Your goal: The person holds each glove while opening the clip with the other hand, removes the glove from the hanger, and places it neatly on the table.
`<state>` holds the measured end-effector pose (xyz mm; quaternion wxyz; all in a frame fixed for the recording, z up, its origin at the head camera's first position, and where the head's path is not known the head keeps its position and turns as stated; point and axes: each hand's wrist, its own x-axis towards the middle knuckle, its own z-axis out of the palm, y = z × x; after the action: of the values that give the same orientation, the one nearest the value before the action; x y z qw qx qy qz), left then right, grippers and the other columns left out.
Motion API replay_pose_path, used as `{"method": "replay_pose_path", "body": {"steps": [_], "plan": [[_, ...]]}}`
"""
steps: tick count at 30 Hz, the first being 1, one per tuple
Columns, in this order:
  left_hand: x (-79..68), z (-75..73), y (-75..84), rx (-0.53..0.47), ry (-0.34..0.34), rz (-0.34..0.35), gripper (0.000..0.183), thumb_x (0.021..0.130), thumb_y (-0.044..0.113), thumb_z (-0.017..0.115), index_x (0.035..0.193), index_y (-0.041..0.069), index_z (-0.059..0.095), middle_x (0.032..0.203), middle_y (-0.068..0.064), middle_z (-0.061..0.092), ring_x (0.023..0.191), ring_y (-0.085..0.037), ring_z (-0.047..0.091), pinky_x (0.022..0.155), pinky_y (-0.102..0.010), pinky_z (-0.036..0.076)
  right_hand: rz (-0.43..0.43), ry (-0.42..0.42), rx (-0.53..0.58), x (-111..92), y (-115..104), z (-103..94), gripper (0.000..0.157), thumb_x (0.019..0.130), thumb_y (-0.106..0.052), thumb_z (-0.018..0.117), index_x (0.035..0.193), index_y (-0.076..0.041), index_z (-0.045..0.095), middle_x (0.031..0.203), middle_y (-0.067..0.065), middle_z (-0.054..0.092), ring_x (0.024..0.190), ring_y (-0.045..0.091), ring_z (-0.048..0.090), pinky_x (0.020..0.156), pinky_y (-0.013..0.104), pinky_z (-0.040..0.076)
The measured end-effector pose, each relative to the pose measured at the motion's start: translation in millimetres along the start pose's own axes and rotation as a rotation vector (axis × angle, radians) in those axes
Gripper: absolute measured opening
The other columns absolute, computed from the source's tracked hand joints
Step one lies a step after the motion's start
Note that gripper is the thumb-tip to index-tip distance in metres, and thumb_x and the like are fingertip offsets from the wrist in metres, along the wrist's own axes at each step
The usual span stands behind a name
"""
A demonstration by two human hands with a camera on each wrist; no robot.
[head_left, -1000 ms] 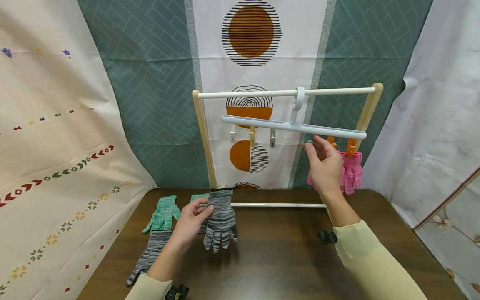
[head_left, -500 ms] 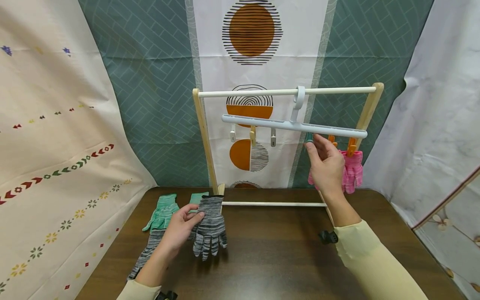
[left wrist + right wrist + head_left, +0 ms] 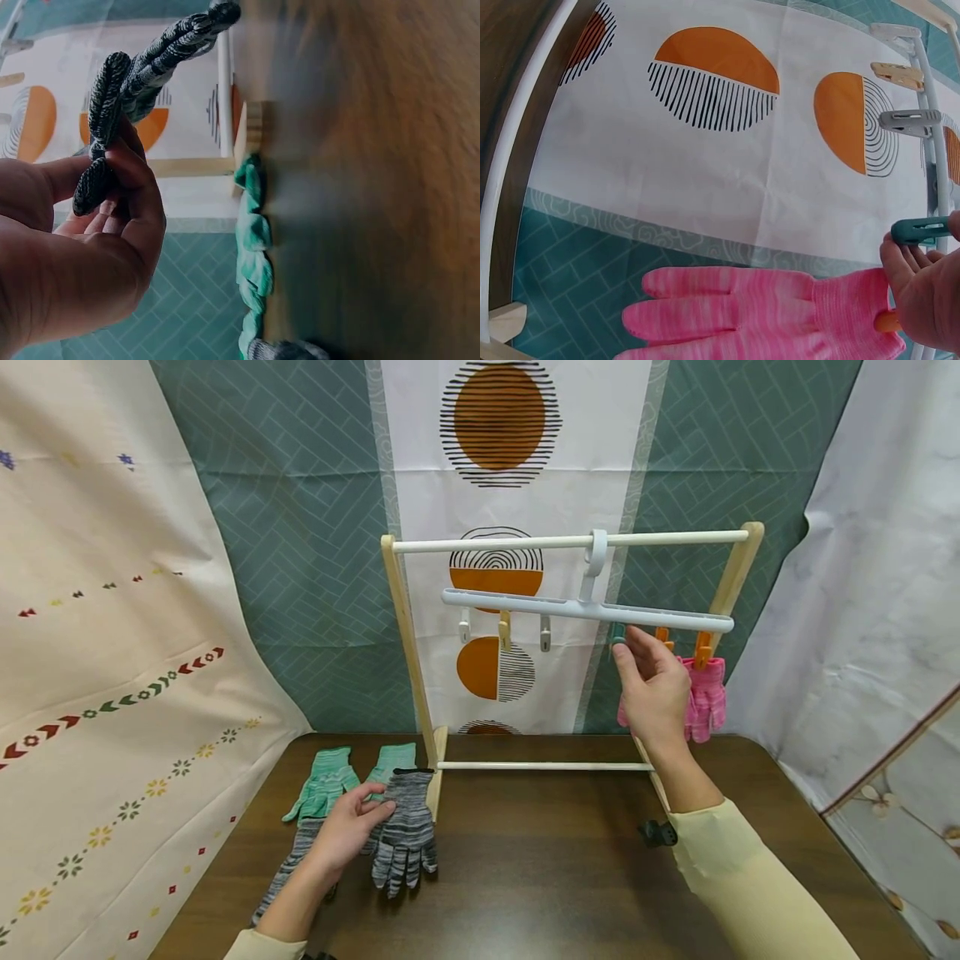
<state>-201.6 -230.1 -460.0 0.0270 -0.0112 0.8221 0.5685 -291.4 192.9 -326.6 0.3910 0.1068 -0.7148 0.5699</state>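
My left hand [image 3: 347, 828] pinches a grey-and-black striped knit glove [image 3: 406, 831] near its cuff, its fingers hanging down over the table. In the left wrist view the glove [image 3: 142, 75] shows edge-on between thumb and fingers. My right hand [image 3: 654, 689] is up under the pale blue hanger [image 3: 588, 610], pinching a teal clothespin [image 3: 617, 633] there. The right wrist view shows the teal clothespin [image 3: 919, 230] at my fingertips. Just right of that hand, a pink glove [image 3: 706, 697] hangs from orange clothespins [image 3: 702, 649], partly hidden behind the hand.
White, tan and grey clothespins [image 3: 505, 630] hang along the hanger's left half. The hanger hooks on the rack's top bar [image 3: 495, 544]. Green gloves [image 3: 328, 781] and another grey striped glove [image 3: 288, 872] lie on the table [image 3: 540, 877] at left. Fabric curtains [image 3: 285, 543] stand behind.
My left hand has moved left and down toward me with the striped glove, uncovering more of the second green glove and the rack's left foot. My right hand has stayed at the teal clothespin.
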Motion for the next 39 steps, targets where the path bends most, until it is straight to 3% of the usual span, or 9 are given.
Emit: {"method": "replay_pose_path", "body": {"steps": [7,20,25,31,39], "plan": [[3.2,-5.3,-8.2,0.043,-0.003,-0.023,0.045,0.108,0.016,0.063,0.146,-0.005,0.054,0.133,-0.026,0.068,0.132,-0.048,0.056,0.107,-0.068,0.042,-0.010,-0.001,0.005,2,1,0.6,0.037,0.104,-0.015,0.072,0.139,-0.003,0.069,0.131,0.009,0.073,0.114,0.023,0.072,0.099,0.028,0.055],[5.5,-8.1,-26.8,0.128,-0.009,-0.052,0.036,0.103,0.011,0.068,0.135,-0.006,0.061,0.113,-0.013,0.075,0.107,-0.031,0.069,0.088,-0.052,0.055,-0.005,-0.005,0.011,1,-1,-0.6,0.038,0.104,-0.016,0.072,0.140,-0.005,0.069,0.131,0.008,0.073,0.115,0.023,0.072,0.099,0.028,0.055],[3.9,-6.6,-29.3,0.187,0.009,-0.068,0.032,0.102,0.008,0.068,0.131,-0.004,0.064,0.106,-0.010,0.075,0.095,-0.024,0.068,0.072,-0.040,0.051,-0.005,-0.004,-0.008,-1,-2,-0.6,0.037,0.104,-0.015,0.071,0.140,-0.004,0.069,0.131,0.010,0.073,0.116,0.025,0.072,0.099,0.028,0.055],[3.9,-5.7,-30.1,0.270,0.009,-0.067,0.032,0.101,0.007,0.070,0.129,-0.007,0.063,0.101,-0.011,0.075,0.083,-0.023,0.067,0.066,-0.039,0.049,-0.009,-0.002,-0.034,-2,1,-2.0,0.037,0.105,-0.012,0.070,0.140,-0.002,0.068,0.132,0.012,0.073,0.118,0.029,0.071,0.099,0.026,0.054],[3.6,-4.5,-28.9,0.441,0.003,-0.052,0.030,0.100,0.010,0.072,0.123,-0.007,0.064,0.089,-0.005,0.072,0.075,-0.019,0.066,0.067,-0.042,0.053,-0.054,-0.006,-0.017,-5,3,-4.8,0.036,0.103,-0.014,0.073,0.137,-0.004,0.070,0.127,0.011,0.075,0.112,0.014,0.073,0.095,0.021,0.054]]}}
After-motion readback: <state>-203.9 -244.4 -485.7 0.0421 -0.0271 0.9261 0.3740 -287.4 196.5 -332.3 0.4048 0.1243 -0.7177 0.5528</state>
